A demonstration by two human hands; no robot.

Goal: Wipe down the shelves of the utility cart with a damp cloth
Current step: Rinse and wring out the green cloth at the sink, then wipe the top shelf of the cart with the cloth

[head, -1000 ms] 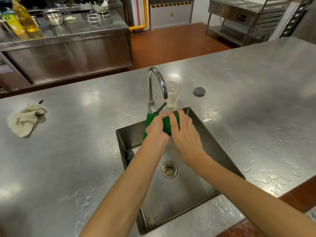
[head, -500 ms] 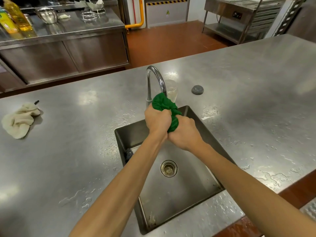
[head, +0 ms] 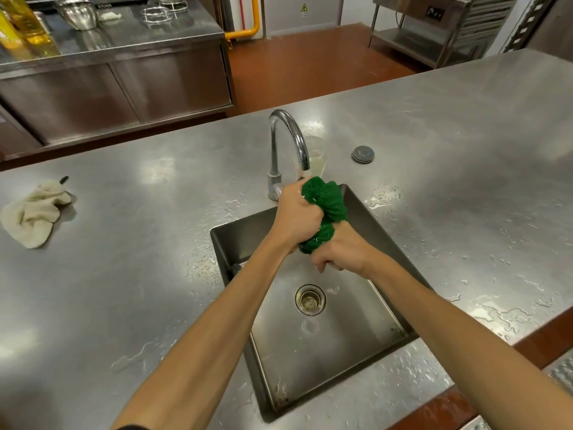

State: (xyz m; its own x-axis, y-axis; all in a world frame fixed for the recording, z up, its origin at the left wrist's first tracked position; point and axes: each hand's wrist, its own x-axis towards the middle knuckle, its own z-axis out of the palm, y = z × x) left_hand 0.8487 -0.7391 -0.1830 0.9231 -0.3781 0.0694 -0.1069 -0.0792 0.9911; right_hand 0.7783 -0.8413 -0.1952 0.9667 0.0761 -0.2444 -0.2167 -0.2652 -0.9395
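A wet green cloth is bunched up above the steel sink, just under the spout of the curved tap. My left hand grips its upper part in a fist. My right hand grips its lower end, knuckles turned down, right against the left hand. The cloth's middle is hidden inside both fists. The utility cart is not in view.
A wet steel counter surrounds the sink. A beige rag lies at its left. A clear cup and a round grey plug stand behind the tap. Steel cabinets with oil bottles lie beyond a red floor.
The cloth went from flat between my hands to bunched in both fists. My right hand has dropped lower and twisted.
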